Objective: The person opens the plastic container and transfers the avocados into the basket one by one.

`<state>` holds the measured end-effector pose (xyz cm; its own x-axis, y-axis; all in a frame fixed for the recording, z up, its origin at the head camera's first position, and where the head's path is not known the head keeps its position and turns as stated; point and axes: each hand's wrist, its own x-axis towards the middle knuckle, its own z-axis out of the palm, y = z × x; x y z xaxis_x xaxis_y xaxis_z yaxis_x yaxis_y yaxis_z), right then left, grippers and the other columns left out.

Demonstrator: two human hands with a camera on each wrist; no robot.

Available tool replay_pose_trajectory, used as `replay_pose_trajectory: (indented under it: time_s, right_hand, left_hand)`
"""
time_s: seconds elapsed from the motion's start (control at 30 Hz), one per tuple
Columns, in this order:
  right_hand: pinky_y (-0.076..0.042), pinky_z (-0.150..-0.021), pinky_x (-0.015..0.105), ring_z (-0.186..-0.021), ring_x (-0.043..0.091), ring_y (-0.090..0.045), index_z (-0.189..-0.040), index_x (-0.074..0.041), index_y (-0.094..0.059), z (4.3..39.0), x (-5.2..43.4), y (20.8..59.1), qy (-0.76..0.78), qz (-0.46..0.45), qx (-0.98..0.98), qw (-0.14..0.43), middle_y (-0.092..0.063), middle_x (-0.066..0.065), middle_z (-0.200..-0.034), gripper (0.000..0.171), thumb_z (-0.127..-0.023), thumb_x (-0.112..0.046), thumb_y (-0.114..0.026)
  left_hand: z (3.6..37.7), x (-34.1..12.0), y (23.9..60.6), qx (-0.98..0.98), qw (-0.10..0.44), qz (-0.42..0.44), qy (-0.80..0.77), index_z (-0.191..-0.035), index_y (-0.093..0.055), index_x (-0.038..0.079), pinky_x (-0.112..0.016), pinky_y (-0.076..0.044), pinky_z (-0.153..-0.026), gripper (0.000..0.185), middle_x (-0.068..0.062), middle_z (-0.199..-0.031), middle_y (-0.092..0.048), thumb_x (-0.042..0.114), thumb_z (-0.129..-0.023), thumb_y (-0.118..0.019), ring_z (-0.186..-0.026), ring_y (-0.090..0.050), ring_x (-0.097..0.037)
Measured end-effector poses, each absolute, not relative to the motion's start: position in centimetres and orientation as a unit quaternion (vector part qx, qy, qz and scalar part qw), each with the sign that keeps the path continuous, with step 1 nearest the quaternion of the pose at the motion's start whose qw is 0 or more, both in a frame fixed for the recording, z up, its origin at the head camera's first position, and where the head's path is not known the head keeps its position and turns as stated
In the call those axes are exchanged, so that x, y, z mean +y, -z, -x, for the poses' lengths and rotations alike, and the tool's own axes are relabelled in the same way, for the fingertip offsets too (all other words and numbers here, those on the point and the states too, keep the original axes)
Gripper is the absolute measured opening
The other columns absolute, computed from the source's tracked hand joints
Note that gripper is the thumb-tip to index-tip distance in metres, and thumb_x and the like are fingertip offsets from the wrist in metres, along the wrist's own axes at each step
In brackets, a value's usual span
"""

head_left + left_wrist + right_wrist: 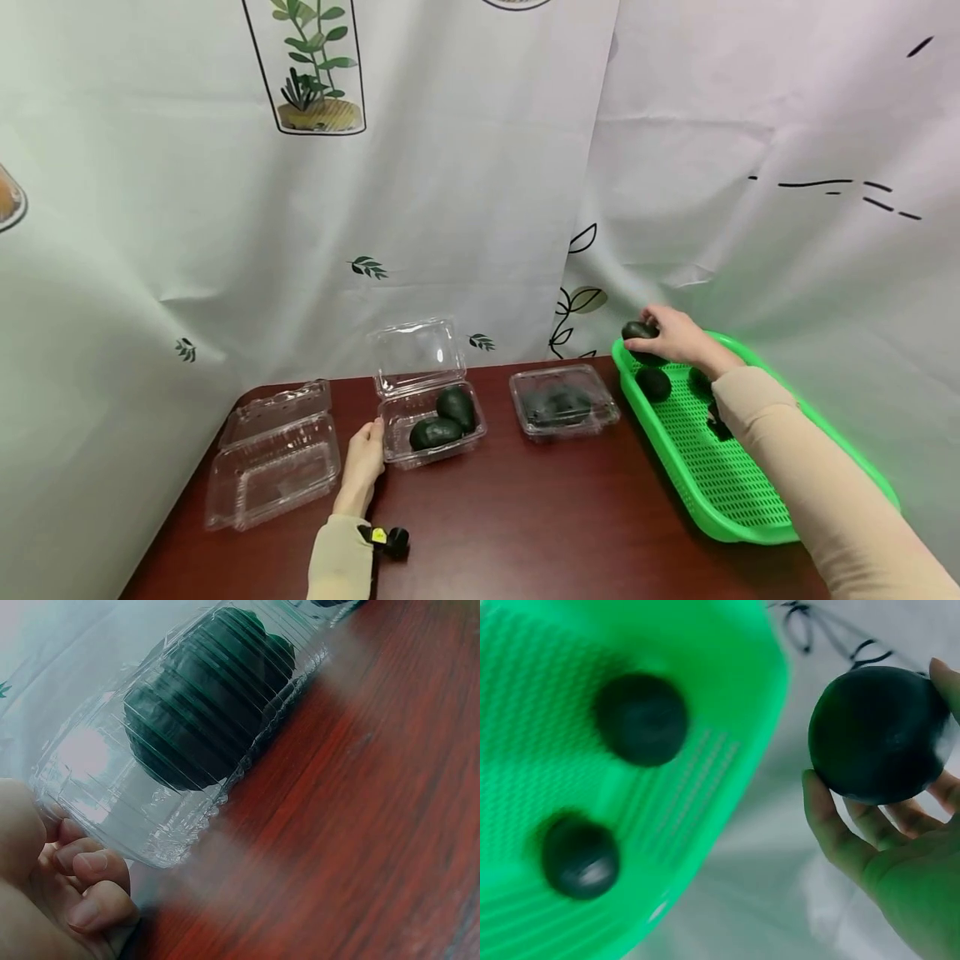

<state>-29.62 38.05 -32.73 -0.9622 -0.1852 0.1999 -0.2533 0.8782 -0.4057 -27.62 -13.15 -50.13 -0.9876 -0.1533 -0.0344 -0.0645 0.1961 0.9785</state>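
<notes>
My right hand (675,336) grips a dark green avocado (881,735) above the far left end of the green basket (675,475). In the right wrist view the fingers and thumb curve around it, and two more avocados (641,720) lie in the basket below. With curled fingers, my left hand (364,457) holds the near left edge of an open clear plastic clamshell box (397,457). Inside this box two avocados (436,433) lie toward the right side, seen through the ribbed wall in the left wrist view. Its lid (417,358) stands raised at the back.
At the left, another clear clamshell box (277,479) lies open with nothing inside. A closed clamshell box (564,402) with dark avocados stands between the middle box and the basket. White printed cloth (480,183) hangs behind the dark red wooden table (510,525).
</notes>
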Motion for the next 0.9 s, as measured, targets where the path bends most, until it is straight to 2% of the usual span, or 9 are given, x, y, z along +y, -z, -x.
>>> replay_pose_trajectory:
  time_s: [0.2, 0.47, 0.57, 0.7, 0.8, 0.9]
  right_hand:
    - [-0.043, -0.063, 0.039, -0.076, 0.027, -0.052, -0.105, 0.002, -0.053, 28.5, 40.9, 35.2, -0.156, -0.089, -0.983, 0.049, -0.056, 0.015, -0.089, 0.050, -0.086, -0.038, -0.075]
    - [-0.041, -0.061, 0.040, -0.072, 0.024, -0.051, -0.098, -0.001, -0.053, 27.6, 43.1, 38.2, -0.103, -0.077, -0.991, -0.025, -0.054, 0.008, -0.082, 0.045, -0.085, -0.038, -0.075]
    - [-0.045, -0.063, 0.045, -0.080, 0.034, -0.057, -0.108, 0.006, -0.053, 27.2, 43.4, 39.0, -0.083, -0.053, -0.994, -0.042, -0.058, 0.018, -0.090, 0.056, -0.085, -0.040, -0.075]
    - [-0.048, -0.072, 0.057, -0.100, 0.052, -0.055, -0.131, 0.015, -0.044, 27.1, 43.6, 39.5, -0.053, -0.029, -0.997, -0.039, -0.055, 0.036, -0.114, 0.076, -0.086, -0.038, -0.074]
    - [-0.048, -0.074, 0.061, -0.106, 0.056, -0.051, -0.136, 0.016, -0.040, 27.0, 43.6, 39.9, -0.042, -0.016, -0.998, -0.043, -0.050, 0.040, -0.122, 0.078, -0.086, -0.035, -0.073]
    - [-0.049, -0.072, 0.061, -0.107, 0.057, -0.050, -0.135, 0.015, -0.040, 26.9, 43.6, 40.4, -0.037, -0.007, -0.998, -0.054, -0.049, 0.041, -0.122, 0.077, -0.086, -0.033, -0.075]
  left_hand:
    - [27.5, -13.5, 50.0, -0.773, 0.033, -0.066, 0.631, -0.078, -0.039, 0.008, -0.024, -0.032, -0.046, 0.040, 0.002, -0.058, -0.033, 0.035, -0.107, -0.036, -0.046, -0.031, -0.011]
    - [27.4, -13.4, 50.0, -0.772, 0.030, -0.070, 0.631, -0.078, -0.038, 0.009, -0.024, -0.031, -0.046, 0.040, 0.001, -0.059, -0.032, 0.036, -0.107, -0.036, -0.046, -0.030, -0.012]
    - [27.4, -13.4, 50.1, -0.771, 0.027, -0.073, 0.632, -0.078, -0.037, 0.009, -0.025, -0.031, -0.047, 0.039, 0.001, -0.060, -0.031, 0.035, -0.107, -0.036, -0.047, -0.029, -0.012]
    - [27.4, -13.3, 50.1, -0.774, 0.034, -0.073, 0.628, -0.079, -0.038, 0.008, -0.025, -0.031, -0.046, 0.039, 0.001, -0.060, -0.031, 0.035, -0.107, -0.036, -0.047, -0.030, -0.012]
    - [27.5, -13.3, 50.1, -0.775, 0.038, -0.072, 0.627, -0.079, -0.038, 0.008, -0.024, -0.031, -0.046, 0.039, 0.001, -0.060, -0.031, 0.036, -0.107, -0.036, -0.046, -0.030, -0.011]
    - [27.5, -13.3, 50.1, -0.773, 0.032, -0.074, 0.630, -0.079, -0.038, 0.008, -0.025, -0.031, -0.046, 0.039, 0.001, -0.059, -0.031, 0.035, -0.107, -0.036, -0.046, -0.030, -0.012]
